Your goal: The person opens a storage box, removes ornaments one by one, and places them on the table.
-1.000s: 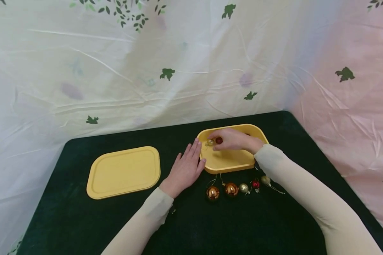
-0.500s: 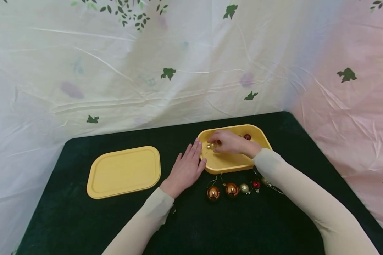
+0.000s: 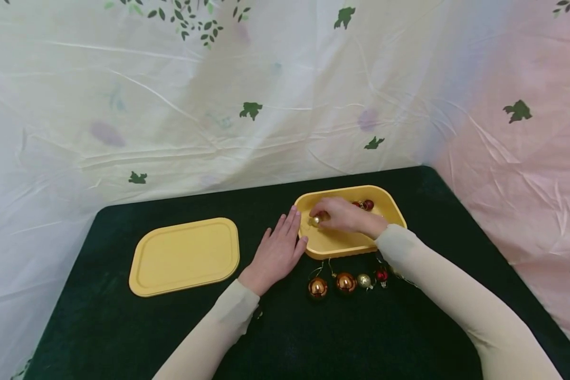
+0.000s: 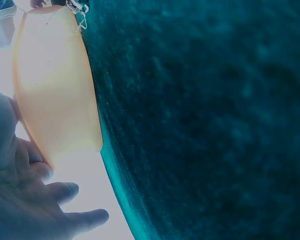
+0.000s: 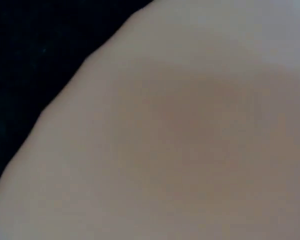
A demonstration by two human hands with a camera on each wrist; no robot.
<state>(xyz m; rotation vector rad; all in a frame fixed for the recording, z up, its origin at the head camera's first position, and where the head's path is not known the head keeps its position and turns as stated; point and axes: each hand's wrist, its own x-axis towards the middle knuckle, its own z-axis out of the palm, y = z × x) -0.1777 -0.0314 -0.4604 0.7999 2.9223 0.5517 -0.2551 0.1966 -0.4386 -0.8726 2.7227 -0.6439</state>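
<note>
A yellow box (image 3: 347, 237) stands at the back right of the table, tilted slightly in the head view. My left hand (image 3: 276, 256) lies with straight fingers against its left side; the left wrist view shows those fingertips by the box wall (image 4: 57, 85). Inside the box my right hand (image 3: 344, 214) has curled fingers around a small gold Christmas bauble (image 3: 316, 219) near the left end. Dark red baubles (image 3: 368, 205) lie behind that hand, partly hidden. The right wrist view shows only a blurred pale surface, so its fingertips are hidden there.
A yellow lid (image 3: 184, 257) lies flat at the left. Before the box sit copper baubles (image 3: 345, 283), a glittery gold bauble (image 3: 363, 281) and a red bauble (image 3: 382, 275). My right sleeve (image 3: 456, 290) partly covers another. Patterned cloth (image 3: 294, 132) hangs behind the dark green table.
My right hand has shifted slightly toward the front of the box with the gold bauble. Red baubles have come into view behind it. The left hand has stayed in place.
</note>
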